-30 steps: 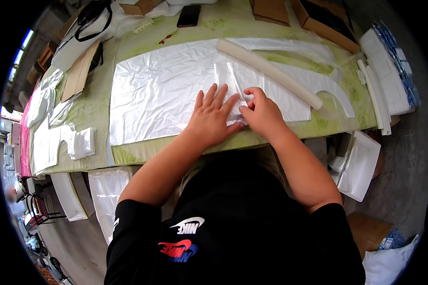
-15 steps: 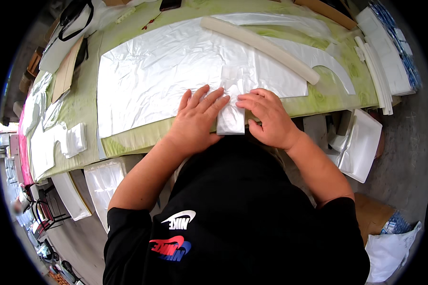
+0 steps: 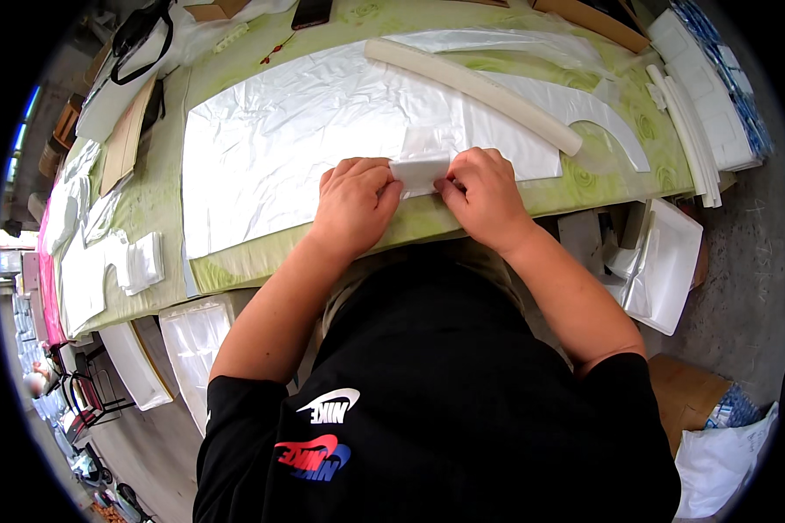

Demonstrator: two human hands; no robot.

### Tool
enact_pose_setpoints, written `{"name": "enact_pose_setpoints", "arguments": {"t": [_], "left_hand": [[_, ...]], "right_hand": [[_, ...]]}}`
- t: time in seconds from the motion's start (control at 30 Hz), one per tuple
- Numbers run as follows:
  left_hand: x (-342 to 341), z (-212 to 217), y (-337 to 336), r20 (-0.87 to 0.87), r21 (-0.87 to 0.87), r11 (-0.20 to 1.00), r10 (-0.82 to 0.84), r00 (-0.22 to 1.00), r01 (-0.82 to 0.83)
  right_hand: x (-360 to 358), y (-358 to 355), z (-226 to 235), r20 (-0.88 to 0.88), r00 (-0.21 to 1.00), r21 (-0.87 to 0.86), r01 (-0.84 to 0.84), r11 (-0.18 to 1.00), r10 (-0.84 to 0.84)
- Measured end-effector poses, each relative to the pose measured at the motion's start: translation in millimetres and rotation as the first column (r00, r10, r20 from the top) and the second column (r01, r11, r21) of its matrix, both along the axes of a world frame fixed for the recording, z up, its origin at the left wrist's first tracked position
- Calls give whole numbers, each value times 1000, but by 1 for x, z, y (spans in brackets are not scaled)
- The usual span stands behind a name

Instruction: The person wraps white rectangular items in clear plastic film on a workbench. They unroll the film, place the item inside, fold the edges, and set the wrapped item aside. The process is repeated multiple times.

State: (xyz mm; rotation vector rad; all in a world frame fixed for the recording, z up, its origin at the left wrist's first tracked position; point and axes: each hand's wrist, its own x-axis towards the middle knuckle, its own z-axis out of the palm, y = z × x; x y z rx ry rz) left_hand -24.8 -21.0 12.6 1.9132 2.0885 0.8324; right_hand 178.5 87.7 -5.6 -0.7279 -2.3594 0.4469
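Between both hands is a folded strip of thin, whitish plastic film (image 3: 419, 169), doubled over at its near end, its see-through far end lying flat. My left hand (image 3: 355, 202) pinches the left edge of the fold with curled fingers. At the right edge, my right hand (image 3: 487, 196) grips it in the same way. Both hands rest near the table's front edge, over a broad, wrinkled sheet of white plastic film (image 3: 279, 131). Across the far right part of that sheet lies a long cream-coloured tube (image 3: 471, 91).
A green patterned cover lies on the table (image 3: 262, 266). To the left are small folded film pieces (image 3: 139, 263) and a cardboard sheet (image 3: 129, 135). A dark phone (image 3: 312, 13) lies at the back. White rolls (image 3: 685, 139) lie right; a white bin (image 3: 663, 270) stands below.
The near end of the film strip, which hung flat toward me, is now folded up and away. My fingers went from spread on it to pinching its two sides.
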Motion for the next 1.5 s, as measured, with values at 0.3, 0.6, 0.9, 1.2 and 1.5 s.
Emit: {"name": "enact_pose_setpoints", "arguments": {"t": [0.3,0.6,0.9,1.2,1.5], "left_hand": [[5,3,23,-135,-73,994,76,988,-87],[10,-11,18,-233,37,995,-78,969,89],[14,1,-6,-16,93,988,-126,992,127],[21,-9,-110,903,-427,891,415,106,150],[-8,10,-157,851,-525,826,517,-95,-205]], "right_hand": [[-19,-2,2,182,956,72,219,973,-229],[-18,2,6,138,968,-17,215,977,-210],[-23,17,28,405,909,-114,155,981,-97],[-24,-40,37,355,922,-159,-104,982,155],[-6,-74,35,-87,986,-392,-163,905,139]]}}
